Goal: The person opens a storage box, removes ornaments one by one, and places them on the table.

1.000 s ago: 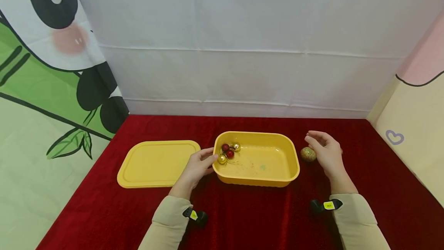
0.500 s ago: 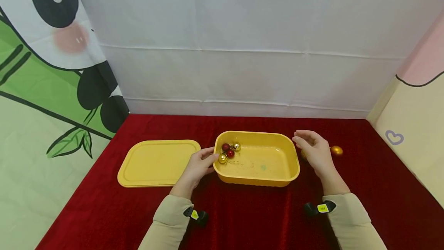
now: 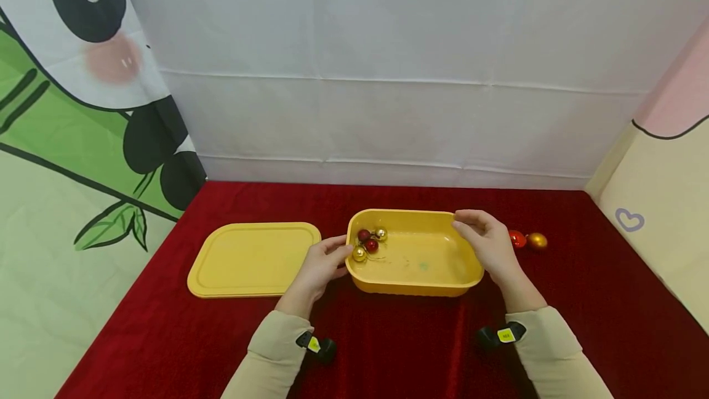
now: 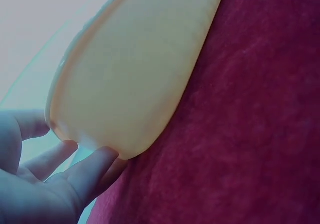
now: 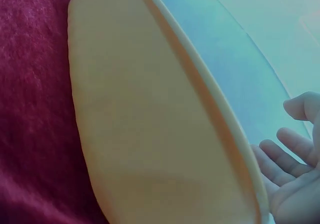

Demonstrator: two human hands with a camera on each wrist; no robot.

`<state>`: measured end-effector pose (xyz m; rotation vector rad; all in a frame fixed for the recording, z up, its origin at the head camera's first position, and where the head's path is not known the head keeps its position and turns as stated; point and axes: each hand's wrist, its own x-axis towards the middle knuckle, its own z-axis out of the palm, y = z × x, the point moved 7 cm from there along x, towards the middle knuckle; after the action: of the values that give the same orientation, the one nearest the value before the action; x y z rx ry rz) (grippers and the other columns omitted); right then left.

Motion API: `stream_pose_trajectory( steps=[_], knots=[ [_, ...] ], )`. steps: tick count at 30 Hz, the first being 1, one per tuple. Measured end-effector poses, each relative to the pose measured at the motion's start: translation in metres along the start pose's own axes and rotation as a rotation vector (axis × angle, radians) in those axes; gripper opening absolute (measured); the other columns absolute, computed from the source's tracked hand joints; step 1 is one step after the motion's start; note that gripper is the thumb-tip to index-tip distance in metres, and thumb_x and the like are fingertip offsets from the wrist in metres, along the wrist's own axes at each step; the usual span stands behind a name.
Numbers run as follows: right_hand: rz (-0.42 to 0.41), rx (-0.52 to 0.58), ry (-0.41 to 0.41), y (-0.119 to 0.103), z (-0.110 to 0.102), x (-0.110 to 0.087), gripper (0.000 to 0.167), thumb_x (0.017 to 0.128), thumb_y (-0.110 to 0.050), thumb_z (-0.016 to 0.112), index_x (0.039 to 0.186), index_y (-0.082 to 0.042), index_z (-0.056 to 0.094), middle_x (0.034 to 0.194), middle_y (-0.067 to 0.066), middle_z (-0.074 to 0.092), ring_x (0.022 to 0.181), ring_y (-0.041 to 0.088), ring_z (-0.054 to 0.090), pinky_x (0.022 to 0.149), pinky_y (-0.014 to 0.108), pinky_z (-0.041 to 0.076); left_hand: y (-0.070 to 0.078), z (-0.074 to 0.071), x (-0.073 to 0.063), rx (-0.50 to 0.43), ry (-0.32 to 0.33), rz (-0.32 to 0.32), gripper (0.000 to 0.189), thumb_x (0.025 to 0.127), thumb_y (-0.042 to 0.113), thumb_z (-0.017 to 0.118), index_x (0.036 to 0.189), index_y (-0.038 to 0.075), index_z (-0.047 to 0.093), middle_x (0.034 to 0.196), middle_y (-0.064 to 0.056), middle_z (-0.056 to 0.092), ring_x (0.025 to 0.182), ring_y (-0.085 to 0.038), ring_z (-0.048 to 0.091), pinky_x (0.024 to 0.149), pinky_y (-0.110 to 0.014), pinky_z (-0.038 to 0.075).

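Observation:
A yellow plastic container point(image 3: 418, 287) stands uncovered on a red cloth. Several small red and gold baubles point(image 3: 372, 245) lie in its left end. My left hand point(image 3: 323, 260) holds the container's left end, thumb at the rim and fingers against the end wall; in the left wrist view the left hand point(image 4: 65, 179) touches that wall. Over the container's right end hovers my right hand point(image 3: 487, 242), fingers loosely bent with nothing between them. The right wrist view has the right hand point(image 5: 295, 159) beyond the rim of the container point(image 5: 145, 108).
A yellow lid point(image 3: 255, 260) lies flat to the left. A red bauble point(image 3: 517, 239) and a gold bauble point(image 3: 536, 241) sit on the red cloth point(image 3: 410, 350) to the right. White fabric point(image 3: 354, 116) hangs behind the table.
My right hand has moved left, from beside a glittery gold ball to over the container's right end. That ball is now hidden, while the red and gold baubles show. The container has shifted slightly right.

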<state>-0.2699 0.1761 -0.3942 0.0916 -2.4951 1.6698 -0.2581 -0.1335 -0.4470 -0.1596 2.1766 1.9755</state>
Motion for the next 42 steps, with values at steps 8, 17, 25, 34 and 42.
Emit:
stream_pose_trajectory(
  steps=[8,17,25,34,42],
  knots=[
    [-0.029,-0.01,-0.059,-0.008,0.018,0.0,0.037,0.092,-0.027,0.062,0.12,-0.002,0.06,0.119,0.018,0.062,0.09,-0.007,0.056,0.079,0.008,0.046,-0.001,0.002,-0.001,-0.021,-0.009,0.003,0.043,0.096,0.021,0.055,0.135,0.004,0.051,0.132,-0.019,0.055,0.114,-0.029,0.058,0.087,-0.039,0.054],
    [-0.076,-0.001,-0.127,-0.021,0.046,0.003,0.035,0.091,-0.021,0.064,0.119,0.0,0.061,0.115,0.018,0.065,0.094,0.01,0.062,0.079,0.014,0.049,-0.001,0.002,0.0,-0.033,-0.026,-0.002,0.042,0.095,0.022,0.057,0.134,0.007,0.052,0.129,-0.017,0.057,0.11,-0.025,0.061,0.088,-0.039,0.054],
    [-0.094,0.005,-0.202,-0.027,0.073,0.002,0.039,0.09,-0.023,0.065,0.12,0.0,0.06,0.117,0.019,0.064,0.104,0.027,0.063,0.084,0.031,0.051,-0.001,0.003,0.0,-0.039,-0.043,0.007,0.045,0.096,0.019,0.055,0.138,0.003,0.047,0.132,-0.02,0.055,0.117,-0.031,0.057,0.09,-0.042,0.053],
    [-0.097,-0.003,-0.258,-0.035,0.093,0.004,0.04,0.09,-0.024,0.064,0.121,0.0,0.059,0.119,0.02,0.063,0.107,0.03,0.062,0.09,0.043,0.051,-0.001,0.002,0.0,-0.032,-0.039,0.011,0.042,0.095,0.018,0.056,0.135,0.005,0.051,0.13,-0.018,0.057,0.114,-0.027,0.059,0.09,-0.041,0.053],
    [-0.117,-0.042,-0.278,-0.045,0.106,0.006,0.037,0.09,-0.02,0.065,0.119,0.002,0.06,0.118,0.02,0.063,0.107,0.031,0.061,0.09,0.043,0.051,-0.001,0.001,-0.001,-0.034,-0.035,0.015,0.043,0.095,0.019,0.057,0.135,0.005,0.051,0.13,-0.018,0.057,0.112,-0.026,0.06,0.089,-0.041,0.053]
  ],
)
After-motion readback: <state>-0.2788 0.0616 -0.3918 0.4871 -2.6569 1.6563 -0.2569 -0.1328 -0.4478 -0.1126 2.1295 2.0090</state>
